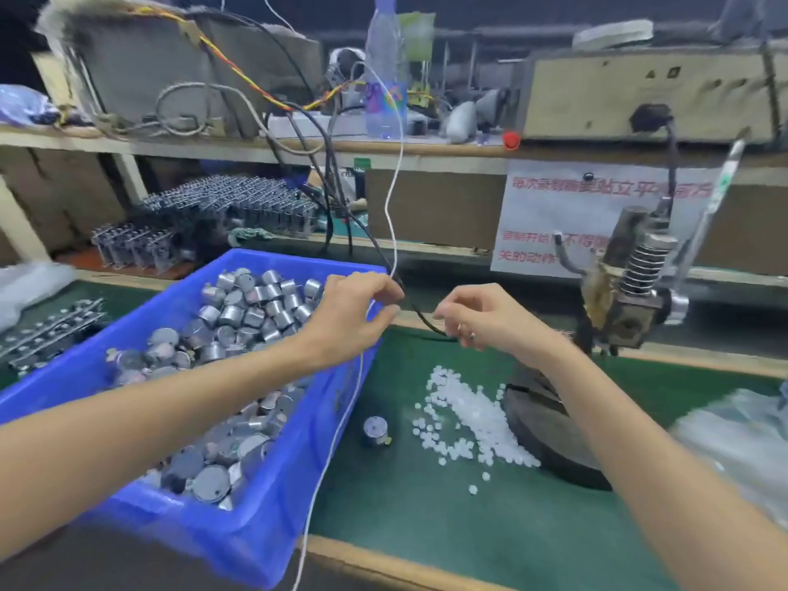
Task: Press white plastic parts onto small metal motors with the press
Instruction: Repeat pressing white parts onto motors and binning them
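Left hand (354, 317) is raised above the far right corner of the blue bin (256, 526). Its thumb and forefinger are pinched on a thin white cable (394, 185), which hangs from above, passes through the pinch and trails down across the bin's right wall towards the near counter edge.

Right hand (486, 317) is held at the same height, just beside the left but apart from it, fingers curled downward. A black cable (422, 317) runs from behind the left fingertips down to the right fingers. Blur prevents confirming whether the right hand grips it.

The metal motors (256, 309) are heaped in the bin, below and to the left of the left hand; neither hand touches them. One single motor (376, 430) stands upright on the green counter (469, 539), just right of the bin wall, below both hands and well apart from them.

The white plastic parts (469, 420) lie loose in a scattered pile on the counter, beneath the right wrist and against the press's dark base (550, 441). The press (631, 292), with a coiled spring on its head, stands right of the right hand, untouched.

A water bottle (386, 78) stands on the shelf behind.
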Available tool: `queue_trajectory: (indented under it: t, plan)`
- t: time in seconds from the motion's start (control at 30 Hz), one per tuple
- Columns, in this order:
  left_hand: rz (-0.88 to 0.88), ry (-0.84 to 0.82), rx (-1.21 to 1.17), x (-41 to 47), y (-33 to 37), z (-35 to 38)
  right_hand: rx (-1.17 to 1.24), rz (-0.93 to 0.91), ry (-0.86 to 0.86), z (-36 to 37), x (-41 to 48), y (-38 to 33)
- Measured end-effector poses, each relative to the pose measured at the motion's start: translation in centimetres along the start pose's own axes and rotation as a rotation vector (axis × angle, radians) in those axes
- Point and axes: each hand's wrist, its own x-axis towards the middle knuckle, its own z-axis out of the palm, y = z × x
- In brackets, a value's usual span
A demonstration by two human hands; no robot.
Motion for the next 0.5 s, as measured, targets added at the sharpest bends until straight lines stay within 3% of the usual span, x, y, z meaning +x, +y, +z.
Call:
queue_trajectory:
  t: [0.23,0.5]
  plan:
    - [-0.24,0.106,0.075,-1.9,-7.8,-5.2,-0.022,-0.095,-0.169,6.7,7.3,-4.8]
    - [-0.365,0.019,0.13,-4.2,-12.9,-5.4,-0.213,-0.197,-0.293,13.3,11.9,-6.8]
